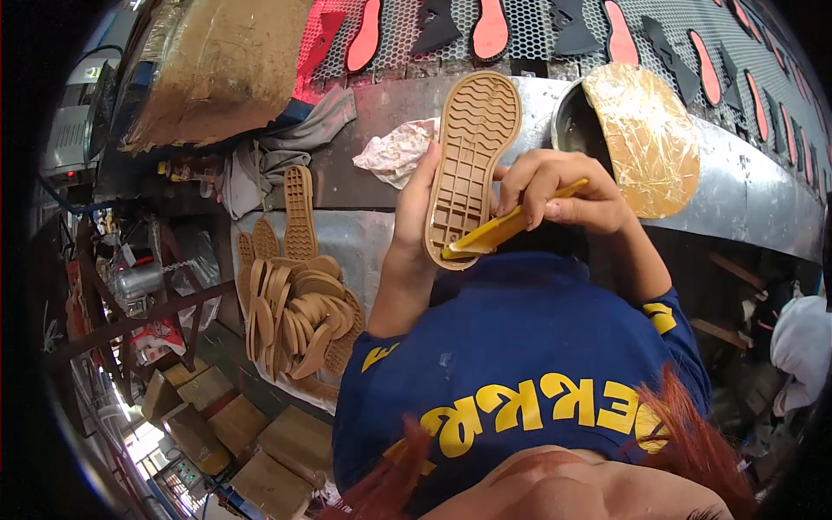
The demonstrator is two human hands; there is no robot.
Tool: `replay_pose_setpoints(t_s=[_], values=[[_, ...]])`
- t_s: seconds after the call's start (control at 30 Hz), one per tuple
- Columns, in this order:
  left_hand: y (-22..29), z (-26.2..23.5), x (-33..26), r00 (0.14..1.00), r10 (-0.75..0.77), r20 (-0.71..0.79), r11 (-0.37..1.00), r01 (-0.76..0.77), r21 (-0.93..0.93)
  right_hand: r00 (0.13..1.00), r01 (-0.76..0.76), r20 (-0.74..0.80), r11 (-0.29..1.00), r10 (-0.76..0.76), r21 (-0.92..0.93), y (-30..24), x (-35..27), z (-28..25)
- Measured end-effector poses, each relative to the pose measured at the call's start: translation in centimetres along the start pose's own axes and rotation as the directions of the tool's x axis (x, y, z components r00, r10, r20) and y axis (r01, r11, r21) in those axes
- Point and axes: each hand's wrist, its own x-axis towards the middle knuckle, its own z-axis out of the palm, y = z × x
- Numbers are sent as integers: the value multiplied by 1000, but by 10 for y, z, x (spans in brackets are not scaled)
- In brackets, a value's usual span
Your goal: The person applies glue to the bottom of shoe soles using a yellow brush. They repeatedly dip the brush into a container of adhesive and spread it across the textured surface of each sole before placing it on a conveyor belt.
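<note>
My left hand [411, 217] is closed around the left edge of a tan rubber shoe sole [472, 147], held upright with its wavy and gridded tread side showing. Between the fingers and thumb of my right hand [568, 192] is a slim yellow brush [511, 227], slanting down to the left. Its end lies against the lower end of the sole; the bristles are hard to make out. Some right-hand fingertips are hidden behind the sole and brush.
A heap of tan soles [295, 312] lies on a grey surface at left. Beyond my hands are a crumpled cloth [397, 154] and a dark pot [582, 121] partly covered by a taped brown board [650, 143]. A mesh conveyor [537, 30] carries pink and black shoe parts.
</note>
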Motion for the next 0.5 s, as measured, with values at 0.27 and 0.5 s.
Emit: replay_pose_setpoints(t_s=[0.27,0.5], values=[[-2,-13,-3,980,-61,189,998,58,24,977,155,-134,982,-169,-108,-12,-19,-32],[-8,-16,6,824,525,215,835,-548,59,689,-583,-664,321,-290,-746,1,-72,-26]])
